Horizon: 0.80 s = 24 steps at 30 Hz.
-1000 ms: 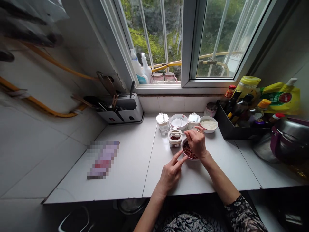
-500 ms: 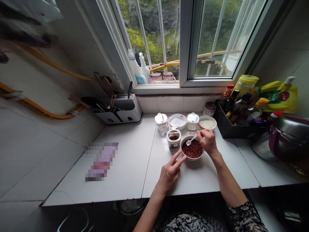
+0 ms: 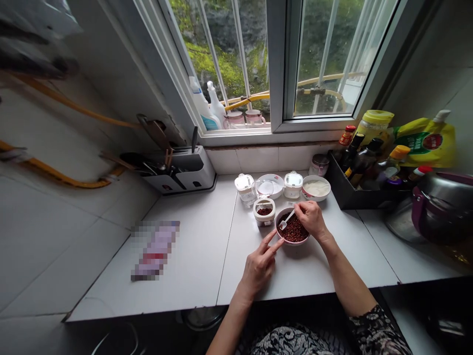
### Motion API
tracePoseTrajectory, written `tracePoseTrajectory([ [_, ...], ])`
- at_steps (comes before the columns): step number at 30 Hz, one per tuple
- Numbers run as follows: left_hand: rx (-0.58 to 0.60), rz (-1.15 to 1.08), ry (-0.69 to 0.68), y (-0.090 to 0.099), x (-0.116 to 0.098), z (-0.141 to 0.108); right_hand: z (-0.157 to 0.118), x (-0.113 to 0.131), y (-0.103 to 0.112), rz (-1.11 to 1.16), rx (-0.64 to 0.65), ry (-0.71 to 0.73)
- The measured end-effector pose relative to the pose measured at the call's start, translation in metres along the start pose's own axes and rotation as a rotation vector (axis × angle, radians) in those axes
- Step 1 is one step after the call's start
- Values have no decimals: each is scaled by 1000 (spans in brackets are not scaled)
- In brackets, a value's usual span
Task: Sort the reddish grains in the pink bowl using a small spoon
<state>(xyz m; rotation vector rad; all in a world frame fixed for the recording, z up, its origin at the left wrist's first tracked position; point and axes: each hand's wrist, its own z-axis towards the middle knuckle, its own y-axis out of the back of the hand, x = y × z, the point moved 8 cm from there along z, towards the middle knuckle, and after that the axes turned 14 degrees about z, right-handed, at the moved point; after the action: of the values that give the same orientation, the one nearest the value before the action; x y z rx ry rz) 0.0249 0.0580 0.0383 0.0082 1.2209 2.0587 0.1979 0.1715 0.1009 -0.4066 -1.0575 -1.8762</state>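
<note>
A bowl (image 3: 293, 242) of small dark red-brown grains stands on the white tiled counter. My right hand (image 3: 311, 218) is closed around the handle of a small white spoon (image 3: 288, 219), whose scoop lies low over the grains at the bowl's left. With fingers stretched out, my left hand (image 3: 260, 261) touches the bowl's near left rim. Just left of the bowl is a clear jar (image 3: 264, 215) with a white rim, its lid raised, holding the same kind of grains.
Behind stand two white-lidded jars (image 3: 244, 184) (image 3: 293, 184), a bowl of white powder (image 3: 272, 183) and a bowl of white contents (image 3: 315, 188). A black bin of bottles (image 3: 351, 194) and a metal pot (image 3: 445, 207) are at right. A utensil holder (image 3: 197, 172) stands at left.
My right hand has moved left and slightly down with the spoon, bringing the scoop to the bowl's left side. My left hand stays at the rim. The view has shifted a little.
</note>
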Motion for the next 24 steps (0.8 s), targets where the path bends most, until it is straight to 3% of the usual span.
tracePoseTrajectory([
  [24, 9, 9, -9, 0, -1, 1, 2, -2, 4, 80, -40, -95],
])
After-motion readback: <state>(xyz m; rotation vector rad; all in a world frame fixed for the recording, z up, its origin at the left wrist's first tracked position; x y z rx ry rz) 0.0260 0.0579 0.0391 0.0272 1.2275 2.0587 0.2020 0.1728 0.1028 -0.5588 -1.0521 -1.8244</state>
